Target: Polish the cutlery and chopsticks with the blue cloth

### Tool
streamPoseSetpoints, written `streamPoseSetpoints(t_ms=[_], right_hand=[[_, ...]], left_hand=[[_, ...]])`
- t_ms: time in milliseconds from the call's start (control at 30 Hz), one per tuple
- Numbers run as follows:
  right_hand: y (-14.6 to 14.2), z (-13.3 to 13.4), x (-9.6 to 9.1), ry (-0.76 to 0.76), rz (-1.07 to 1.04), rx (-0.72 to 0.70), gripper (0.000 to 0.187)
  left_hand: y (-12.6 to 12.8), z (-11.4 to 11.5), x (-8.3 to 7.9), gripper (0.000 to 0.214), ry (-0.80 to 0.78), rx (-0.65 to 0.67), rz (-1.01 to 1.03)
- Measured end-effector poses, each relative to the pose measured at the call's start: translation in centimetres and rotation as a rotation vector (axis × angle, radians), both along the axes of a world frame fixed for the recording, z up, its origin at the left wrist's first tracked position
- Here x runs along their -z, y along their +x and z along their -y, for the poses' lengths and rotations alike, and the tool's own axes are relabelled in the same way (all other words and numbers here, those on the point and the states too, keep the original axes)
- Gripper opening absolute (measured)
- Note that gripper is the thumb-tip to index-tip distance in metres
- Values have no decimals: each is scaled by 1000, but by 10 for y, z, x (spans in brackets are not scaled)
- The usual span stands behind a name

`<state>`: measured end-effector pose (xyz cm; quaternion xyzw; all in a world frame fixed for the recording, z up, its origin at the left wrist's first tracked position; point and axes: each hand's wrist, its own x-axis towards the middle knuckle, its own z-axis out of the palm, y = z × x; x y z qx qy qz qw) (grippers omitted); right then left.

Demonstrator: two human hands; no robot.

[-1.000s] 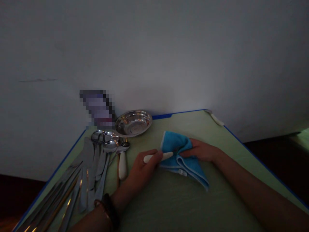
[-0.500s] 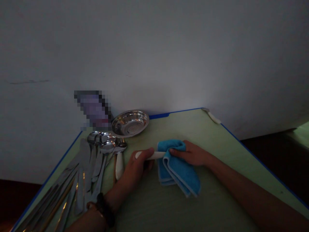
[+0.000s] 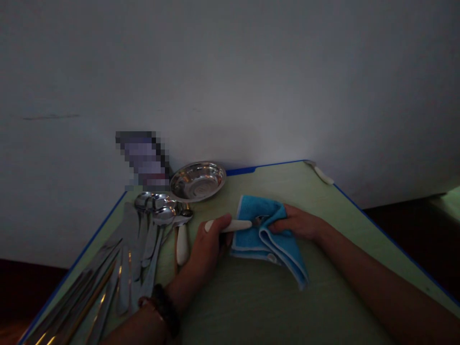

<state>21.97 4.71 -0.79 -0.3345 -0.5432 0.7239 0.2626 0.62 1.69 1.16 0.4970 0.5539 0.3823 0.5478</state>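
My left hand [image 3: 212, 239] is closed around the white handle of a utensil [image 3: 239, 224], which points to the right. Part of its shiny metal head shows against a blue cloth [image 3: 258, 208]; folds hide the rest, so I cannot tell whether it is a spoon or a fork. With thumb on top, my right hand [image 3: 296, 223] grips the cloth around that metal end. The cloth's lower corners hang down over the tabletop. Left of my left hand lie several metal spoons [image 3: 164, 215] and a white-handled piece [image 3: 182, 245].
Several knives and other long cutlery [image 3: 97, 287] cover the left side of the green table [image 3: 269, 306]. At the back, a steel bowl [image 3: 198, 184] stands beside a blurred, propped-up device [image 3: 145, 158]. Another white-handled utensil [image 3: 323, 176] lies at the far right corner, near the wall [image 3: 251, 81].
The cloth has opened out and slid right along the utensil, uncovering the whole front of the handle and some of the metal head. My right hand has shifted slightly right; the view has turned a little.
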Motion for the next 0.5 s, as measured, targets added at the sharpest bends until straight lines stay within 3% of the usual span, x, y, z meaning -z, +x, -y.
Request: streamPoseSetpoints(t_ms=[100,267,367,500], right_hand=[[-2,0,-2,92,40,-62,37],[-9,6,-10,361,264,-110,24],[-13,10,-12,507,350,-99,29],[-18,11,-7,410,303,61,34]], left_hand=[[-1,3,0,41,9,10,-12],[-6,9,3,41,93,180,-82],[-7,7,7,41,41,93,-54],[-5,1,7,48,-26,55,40]])
